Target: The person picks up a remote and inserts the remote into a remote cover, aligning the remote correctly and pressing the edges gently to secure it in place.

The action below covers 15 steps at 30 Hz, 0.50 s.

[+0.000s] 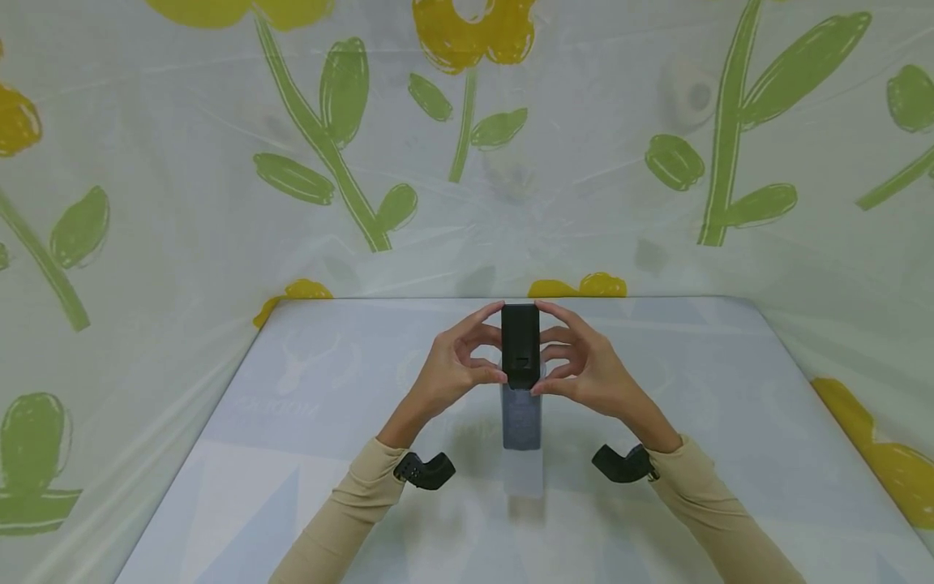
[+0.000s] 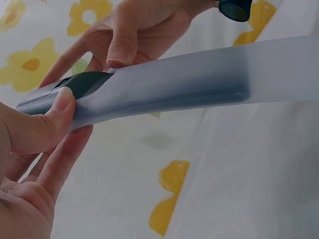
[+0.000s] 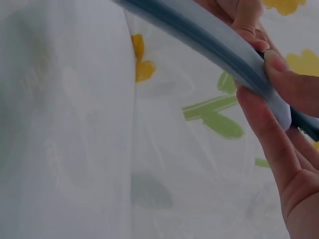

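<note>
A long black device (image 1: 521,345) with a small slot near its lower end is held up between both hands, over the table. Its lower part shows blue-grey through a frosted translucent sleeve (image 2: 174,82), which extends past the device as a paler end. My left hand (image 1: 463,361) pinches the left side, thumb near the sleeve's mouth and index finger at the top corner. From the other side my right hand (image 1: 587,365) pinches it the same way. In the right wrist view the sleeve (image 3: 219,47) looks slightly curved, its rounded end between the right thumb and fingers.
Below the hands lies a pale table (image 1: 350,503) with faint printed shapes. A white cloth (image 1: 584,178) with yellow flowers and green leaves hangs behind and around it. Black wrist-worn cameras sit on the left wrist (image 1: 426,470) and the right wrist (image 1: 623,464).
</note>
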{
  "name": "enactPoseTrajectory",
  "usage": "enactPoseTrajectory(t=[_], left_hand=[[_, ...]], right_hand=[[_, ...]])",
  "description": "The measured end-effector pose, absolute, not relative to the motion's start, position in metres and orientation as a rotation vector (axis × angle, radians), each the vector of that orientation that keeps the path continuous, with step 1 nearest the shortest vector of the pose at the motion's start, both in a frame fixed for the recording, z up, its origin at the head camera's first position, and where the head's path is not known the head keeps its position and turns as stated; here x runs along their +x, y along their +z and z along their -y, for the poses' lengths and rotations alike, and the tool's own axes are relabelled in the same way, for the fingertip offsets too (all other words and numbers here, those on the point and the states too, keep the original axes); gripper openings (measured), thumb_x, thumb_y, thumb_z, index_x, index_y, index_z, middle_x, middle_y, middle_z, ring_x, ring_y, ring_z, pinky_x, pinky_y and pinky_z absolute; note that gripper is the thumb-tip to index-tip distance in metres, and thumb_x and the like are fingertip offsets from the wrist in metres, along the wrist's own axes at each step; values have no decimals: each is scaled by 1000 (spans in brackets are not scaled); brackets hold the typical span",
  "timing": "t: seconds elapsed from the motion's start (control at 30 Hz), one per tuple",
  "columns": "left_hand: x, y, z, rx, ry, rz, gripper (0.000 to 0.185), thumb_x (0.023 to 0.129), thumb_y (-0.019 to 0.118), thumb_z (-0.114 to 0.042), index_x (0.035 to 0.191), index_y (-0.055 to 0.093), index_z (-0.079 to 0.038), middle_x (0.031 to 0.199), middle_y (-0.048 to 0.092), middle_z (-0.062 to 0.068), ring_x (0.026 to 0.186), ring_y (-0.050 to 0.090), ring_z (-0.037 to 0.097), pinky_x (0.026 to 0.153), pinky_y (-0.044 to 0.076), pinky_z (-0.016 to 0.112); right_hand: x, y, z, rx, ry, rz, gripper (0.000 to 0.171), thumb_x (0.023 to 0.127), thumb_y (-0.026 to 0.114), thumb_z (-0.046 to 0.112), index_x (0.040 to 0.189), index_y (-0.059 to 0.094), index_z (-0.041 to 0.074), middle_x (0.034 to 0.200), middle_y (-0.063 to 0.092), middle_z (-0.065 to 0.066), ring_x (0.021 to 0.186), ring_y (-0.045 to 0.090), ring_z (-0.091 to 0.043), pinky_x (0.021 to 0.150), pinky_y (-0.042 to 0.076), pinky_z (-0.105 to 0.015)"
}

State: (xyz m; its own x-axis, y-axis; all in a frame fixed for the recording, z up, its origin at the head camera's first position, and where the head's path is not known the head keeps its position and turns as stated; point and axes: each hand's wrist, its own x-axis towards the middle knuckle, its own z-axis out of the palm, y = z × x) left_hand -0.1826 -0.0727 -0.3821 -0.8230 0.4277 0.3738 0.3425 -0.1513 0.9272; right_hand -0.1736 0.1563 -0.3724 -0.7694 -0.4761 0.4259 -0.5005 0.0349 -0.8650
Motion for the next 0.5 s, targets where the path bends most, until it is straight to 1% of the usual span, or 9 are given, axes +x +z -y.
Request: enactPoseTrajectory(t=[0.07, 0.13, 0.2, 0.27, 0.33, 0.4, 0.5], left_hand=[[-181, -384, 71, 897, 2169, -2035, 83, 73, 73, 13, 142, 42, -20, 111, 61, 14, 103, 58, 25, 80, 55, 41], [-178, -388, 68, 875, 2202, -2057, 77, 74, 74, 10, 140, 44, -15, 115, 59, 13, 107, 57, 26, 82, 54, 40], [-175, -392, 64, 834, 2252, -2063, 66, 76, 74, 8, 134, 49, -8, 119, 58, 13, 111, 57, 27, 84, 53, 38], [-171, -395, 59, 781, 2298, -2073, 52, 77, 74, 5, 125, 56, 0, 121, 57, 15, 114, 55, 28, 86, 53, 37], [-168, -398, 55, 722, 2310, -2113, 39, 79, 73, 1, 116, 61, 4, 121, 57, 17, 115, 55, 28, 87, 52, 35], [-165, -401, 52, 678, 2311, -2141, 31, 80, 73, 0, 110, 65, 5, 116, 59, 19, 110, 57, 27, 85, 53, 35], [-164, -403, 50, 677, 2310, -2137, 24, 81, 71, 2, 104, 66, 6, 105, 61, 22, 96, 62, 24, 76, 57, 38]], right_hand=[[-175, -375, -157, 1044, 1952, 2208, 94, 69, 78, -11, 146, 29, 10, 109, 59, -23, 88, 66, -26, 66, 58, -41], [-176, -377, -156, 985, 2010, 2170, 87, 73, 76, -8, 144, 30, 11, 106, 60, -22, 85, 66, -27, 62, 58, -43], [-176, -379, -154, 892, 2057, 2131, 77, 78, 73, -6, 141, 32, 11, 101, 62, -20, 82, 66, -27, 57, 57, -43], [-176, -380, -152, 799, 2072, 2107, 69, 82, 70, -5, 139, 34, 10, 96, 63, -16, 79, 67, -25, 52, 56, -43], [-176, -382, -150, 721, 2072, 2088, 64, 84, 68, -3, 137, 34, 9, 93, 65, -11, 78, 68, -23, 50, 56, -41], [-176, -382, -149, 672, 2081, 2068, 62, 85, 66, -3, 137, 34, 8, 91, 65, -8, 78, 69, -22, 50, 56, -39], [-174, -383, -149, 647, 2113, 2038, 61, 85, 65, -3, 136, 33, 6, 89, 65, -7, 78, 69, -22, 50, 56, -37]])
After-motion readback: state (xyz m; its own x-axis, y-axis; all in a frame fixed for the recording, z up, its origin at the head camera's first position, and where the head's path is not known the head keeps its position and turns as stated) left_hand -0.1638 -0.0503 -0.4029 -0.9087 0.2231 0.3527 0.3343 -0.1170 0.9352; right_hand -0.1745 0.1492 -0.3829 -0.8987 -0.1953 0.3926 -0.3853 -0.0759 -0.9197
